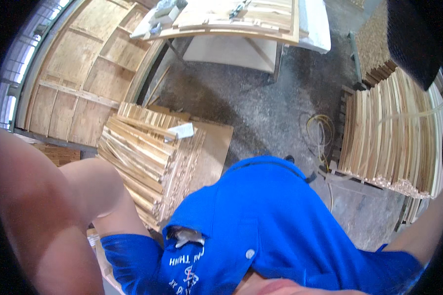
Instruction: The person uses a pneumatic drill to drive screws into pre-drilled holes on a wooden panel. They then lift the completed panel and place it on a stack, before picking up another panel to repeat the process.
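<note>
My left arm (125,209) bends up out of a blue short sleeve. The left hand (39,211) looms very close along the left rim as a large, blurred patch of skin. Its fingers cannot be made out, nor whether it holds anything. On the other side, my right forearm (423,226) runs up past the right rim, so the right hand is out of the picture. A dark fabric piece (413,44) fills the upper right corner near the lens; what it is stays unclear. Something white (188,237) pokes out of the chest pocket of my blue shirt (266,211).
Wooden strips (138,152) lie stacked at left, a white paper (182,131) on them. Another tall stack of boards (389,132) stands at right, beside a coiled hose (321,132) on the floor. A worktable (270,37) carries panels and a tool (238,9). Framed wooden panels (83,73) stand far left.
</note>
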`<state>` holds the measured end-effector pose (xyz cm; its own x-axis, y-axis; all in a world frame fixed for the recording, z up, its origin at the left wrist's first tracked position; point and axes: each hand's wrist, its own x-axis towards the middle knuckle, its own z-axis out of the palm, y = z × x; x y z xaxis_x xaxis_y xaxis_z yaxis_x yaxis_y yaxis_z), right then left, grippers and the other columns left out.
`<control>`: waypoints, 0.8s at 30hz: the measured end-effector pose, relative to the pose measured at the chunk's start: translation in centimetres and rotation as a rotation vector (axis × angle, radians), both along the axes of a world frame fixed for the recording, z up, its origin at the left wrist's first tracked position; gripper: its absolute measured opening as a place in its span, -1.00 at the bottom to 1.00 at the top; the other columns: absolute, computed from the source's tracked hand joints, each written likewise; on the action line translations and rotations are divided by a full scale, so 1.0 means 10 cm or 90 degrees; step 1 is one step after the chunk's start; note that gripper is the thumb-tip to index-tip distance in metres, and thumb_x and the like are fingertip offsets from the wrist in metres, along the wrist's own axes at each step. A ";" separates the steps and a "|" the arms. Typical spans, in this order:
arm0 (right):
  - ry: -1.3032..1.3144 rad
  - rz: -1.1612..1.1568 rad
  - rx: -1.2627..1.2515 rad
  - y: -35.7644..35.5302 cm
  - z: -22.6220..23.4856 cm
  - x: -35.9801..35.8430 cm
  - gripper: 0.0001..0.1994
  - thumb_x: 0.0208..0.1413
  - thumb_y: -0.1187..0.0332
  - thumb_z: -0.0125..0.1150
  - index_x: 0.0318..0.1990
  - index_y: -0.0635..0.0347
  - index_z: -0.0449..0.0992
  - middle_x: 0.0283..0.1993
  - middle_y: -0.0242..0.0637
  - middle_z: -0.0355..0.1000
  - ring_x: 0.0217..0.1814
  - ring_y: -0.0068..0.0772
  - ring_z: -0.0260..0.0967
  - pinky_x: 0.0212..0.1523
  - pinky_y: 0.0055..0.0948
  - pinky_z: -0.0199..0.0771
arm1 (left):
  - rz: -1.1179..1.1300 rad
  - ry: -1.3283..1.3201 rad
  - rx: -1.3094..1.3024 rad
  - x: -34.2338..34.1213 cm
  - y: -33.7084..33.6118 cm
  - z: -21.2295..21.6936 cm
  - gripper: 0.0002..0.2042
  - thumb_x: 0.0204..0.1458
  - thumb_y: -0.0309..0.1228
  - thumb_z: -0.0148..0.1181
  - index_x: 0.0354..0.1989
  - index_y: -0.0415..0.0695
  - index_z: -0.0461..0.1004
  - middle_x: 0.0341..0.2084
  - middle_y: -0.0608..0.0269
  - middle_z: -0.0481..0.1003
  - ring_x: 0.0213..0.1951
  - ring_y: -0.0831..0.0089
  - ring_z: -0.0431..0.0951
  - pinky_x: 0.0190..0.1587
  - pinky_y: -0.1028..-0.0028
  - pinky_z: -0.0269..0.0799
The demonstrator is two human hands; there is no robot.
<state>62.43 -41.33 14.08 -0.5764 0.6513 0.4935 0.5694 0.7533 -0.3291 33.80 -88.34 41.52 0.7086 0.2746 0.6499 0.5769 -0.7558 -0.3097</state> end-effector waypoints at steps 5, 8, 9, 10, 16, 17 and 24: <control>0.001 0.026 -0.022 0.03 -0.23 0.20 -0.70 -0.06 0.20 0.09 -0.26 0.25 0.46 -0.21 -0.08 0.43 -0.08 -0.10 0.37 -0.09 -0.23 0.34 | -0.023 0.005 -0.021 0.18 0.51 -0.06 -0.69 -0.07 -0.39 0.13 -0.13 -0.19 0.37 -0.10 0.15 0.37 -0.02 0.32 0.34 0.06 0.29 0.21; 0.009 0.027 -0.020 0.17 -0.26 0.42 -0.72 -0.06 0.22 0.09 -0.27 0.25 0.46 -0.21 -0.09 0.43 -0.08 -0.12 0.37 -0.08 -0.24 0.34 | -0.029 -0.006 -0.021 0.30 0.81 -0.13 -0.70 -0.07 -0.40 0.13 -0.13 -0.19 0.38 -0.11 0.15 0.38 -0.03 0.32 0.34 0.06 0.29 0.21; 0.014 0.025 -0.019 0.21 -0.27 0.52 -0.72 -0.06 0.23 0.09 -0.27 0.25 0.46 -0.21 -0.09 0.43 -0.08 -0.12 0.36 -0.08 -0.24 0.33 | -0.030 -0.008 -0.023 0.34 0.91 -0.14 -0.70 -0.07 -0.40 0.13 -0.13 -0.19 0.38 -0.11 0.15 0.38 -0.03 0.32 0.34 0.06 0.29 0.21; 0.018 0.023 -0.011 0.29 -0.24 0.62 -0.73 -0.06 0.24 0.09 -0.27 0.25 0.46 -0.21 -0.09 0.43 -0.08 -0.13 0.36 -0.08 -0.25 0.33 | -0.029 -0.015 -0.017 0.39 0.99 -0.17 -0.71 -0.07 -0.40 0.12 -0.14 -0.19 0.38 -0.11 0.15 0.38 -0.03 0.32 0.34 0.06 0.29 0.21; 0.060 -0.042 0.033 0.65 0.05 1.47 -0.77 -0.06 0.30 0.09 -0.28 0.24 0.45 -0.20 -0.12 0.42 -0.07 -0.15 0.36 -0.06 -0.26 0.33 | -0.024 -0.041 0.020 0.68 1.30 -0.26 -0.72 -0.08 -0.42 0.12 -0.15 -0.19 0.38 -0.13 0.16 0.39 -0.05 0.31 0.34 0.05 0.30 0.21; 0.071 -0.053 0.044 0.70 0.09 1.59 -0.78 -0.06 0.31 0.09 -0.28 0.24 0.45 -0.20 -0.12 0.42 -0.07 -0.16 0.36 -0.06 -0.27 0.33 | -0.020 -0.041 0.027 0.74 1.33 -0.27 -0.72 -0.08 -0.42 0.12 -0.15 -0.19 0.38 -0.13 0.16 0.39 -0.05 0.31 0.34 0.05 0.30 0.21; 0.163 -0.107 0.149 0.99 0.47 2.31 -0.82 -0.06 0.37 0.09 -0.30 0.24 0.45 -0.20 -0.14 0.42 -0.06 -0.19 0.35 -0.05 -0.29 0.32 | 0.008 -0.039 0.049 1.12 1.54 -0.31 -0.74 -0.08 -0.44 0.11 -0.17 -0.19 0.38 -0.15 0.17 0.39 -0.06 0.31 0.35 0.04 0.30 0.22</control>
<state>85.52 -31.42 18.78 -0.3091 0.5793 0.7542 0.6131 0.7276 -0.3076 45.01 -72.96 38.37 0.6639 0.2310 0.7112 0.6060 -0.7234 -0.3307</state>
